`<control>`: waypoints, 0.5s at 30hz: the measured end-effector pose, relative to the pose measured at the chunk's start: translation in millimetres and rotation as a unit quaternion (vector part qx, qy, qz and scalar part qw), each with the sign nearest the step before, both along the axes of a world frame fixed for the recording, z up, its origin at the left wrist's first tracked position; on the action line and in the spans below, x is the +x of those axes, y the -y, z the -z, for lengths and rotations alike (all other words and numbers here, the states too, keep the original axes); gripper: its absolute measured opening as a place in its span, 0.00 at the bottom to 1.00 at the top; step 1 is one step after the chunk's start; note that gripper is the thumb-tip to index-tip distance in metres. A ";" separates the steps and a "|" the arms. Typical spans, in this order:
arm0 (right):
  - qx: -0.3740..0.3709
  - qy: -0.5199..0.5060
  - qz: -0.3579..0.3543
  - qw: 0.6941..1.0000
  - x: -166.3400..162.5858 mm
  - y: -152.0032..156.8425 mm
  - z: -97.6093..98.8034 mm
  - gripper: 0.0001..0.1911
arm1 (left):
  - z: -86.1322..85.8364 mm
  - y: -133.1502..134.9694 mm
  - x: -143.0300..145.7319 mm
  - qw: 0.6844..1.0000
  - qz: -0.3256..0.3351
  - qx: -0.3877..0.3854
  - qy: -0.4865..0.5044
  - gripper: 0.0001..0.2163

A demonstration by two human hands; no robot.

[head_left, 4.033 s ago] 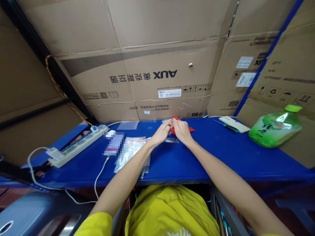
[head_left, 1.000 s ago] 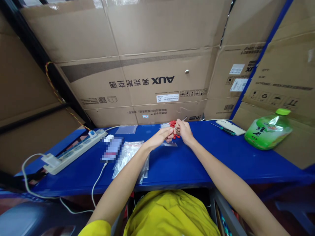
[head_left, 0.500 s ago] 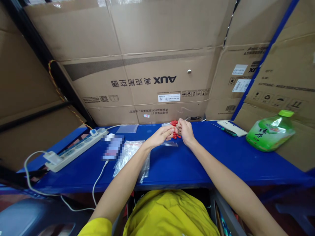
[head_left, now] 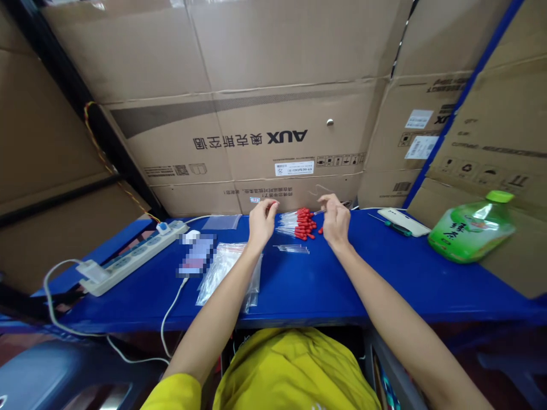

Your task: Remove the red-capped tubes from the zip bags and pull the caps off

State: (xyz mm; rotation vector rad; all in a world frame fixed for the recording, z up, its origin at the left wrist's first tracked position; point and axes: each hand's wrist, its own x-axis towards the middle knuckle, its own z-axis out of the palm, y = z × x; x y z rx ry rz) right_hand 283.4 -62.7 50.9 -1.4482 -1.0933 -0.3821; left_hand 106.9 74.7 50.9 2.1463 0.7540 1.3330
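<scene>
My left hand (head_left: 262, 223) is raised just left of a pile of droppers (head_left: 304, 219), with thumb and forefinger pinched on a small red bulb (head_left: 274, 203), mostly hidden by the fingers. The piled droppers have red bulbs pointing right and thin clear tubes pointing left. On the pile's other side is my right hand (head_left: 337, 221), its fingers bent but apart. One loose red bulb (head_left: 320, 230) lies beside that hand. In front of the pile, several bare clear tubes (head_left: 293, 249) lie side by side on the blue table (head_left: 316, 290).
Clear plastic bags (head_left: 226, 267) and a blurred-out phone (head_left: 196, 254) lie to the left, near a white power strip (head_left: 137, 259) with cables. At right are a green-handled screwdriver (head_left: 395, 226), a white flat case (head_left: 405, 221) and a green bottle (head_left: 470, 230). Cardboard (head_left: 256, 114) walls the back.
Both hands were together over the droppers. They have now moved apart, left hand leftward and right hand slightly rightward, leaving the pile in full view.
</scene>
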 end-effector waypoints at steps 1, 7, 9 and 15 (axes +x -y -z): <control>-0.019 0.011 -0.024 0.999 -2.7 -1.6 1.3 0.23 | 0.4 3.1 1.9 1.000 -0.003 0.017 0.008 0.11; -0.266 0.071 -0.105 0.956 -14.0 -12.5 14.6 0.13 | 8.6 10.2 5.7 0.998 -0.054 0.013 0.010 0.06; -0.339 0.108 -0.124 0.926 -15.7 -14.0 19.4 0.09 | 10.6 10.3 6.1 0.998 -0.070 0.001 0.008 0.06; -0.379 0.141 -0.226 0.886 -20.5 -12.1 24.4 0.08 | 16.3 9.9 7.3 0.995 -0.092 -0.033 -0.001 0.06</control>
